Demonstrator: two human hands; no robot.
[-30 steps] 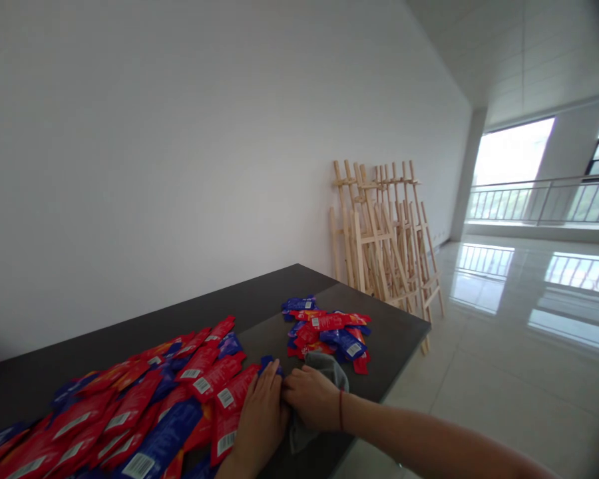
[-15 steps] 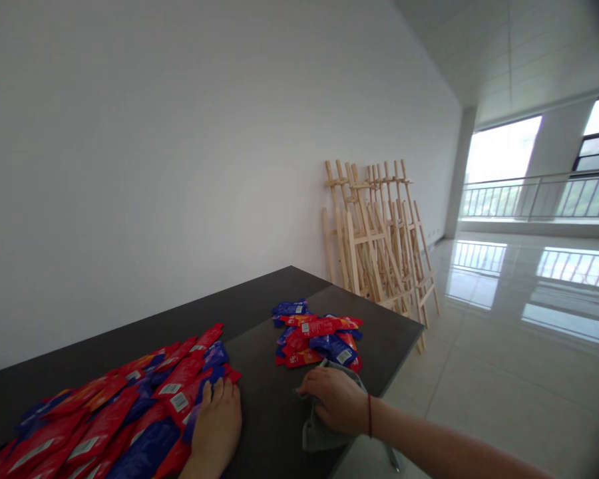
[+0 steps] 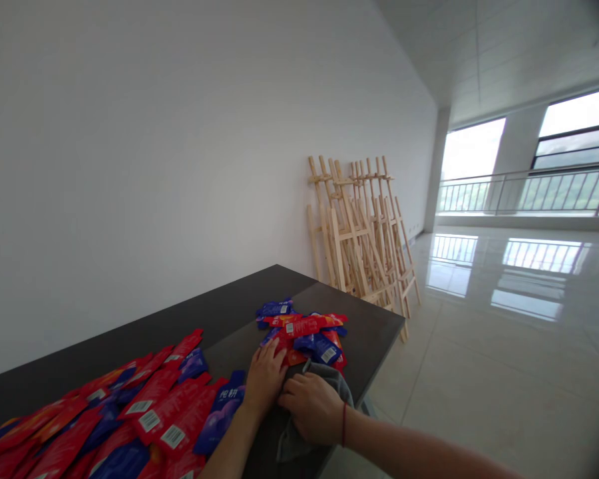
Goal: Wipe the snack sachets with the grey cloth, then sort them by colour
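Observation:
My right hand is closed on a grey cloth, pressed against the dark table top near its right edge. Just to the left, my left hand lies with its fingers stretched out at the front left side of a small pile of red and blue packets. Its fingertips touch the packets there. A larger heap of similar red and blue packets spreads over the left part of the table, with one blue packet beside my left forearm. The cloth is partly hidden under my right hand.
The black table stands along a white wall. Several wooden easels lean on the wall past the far corner. Shiny tiled floor lies to the right, with a railing and windows behind.
My left hand has moved right, from the large heap to the small pile. A blue packet at the heap's edge is now uncovered. The camera view has turned slightly right.

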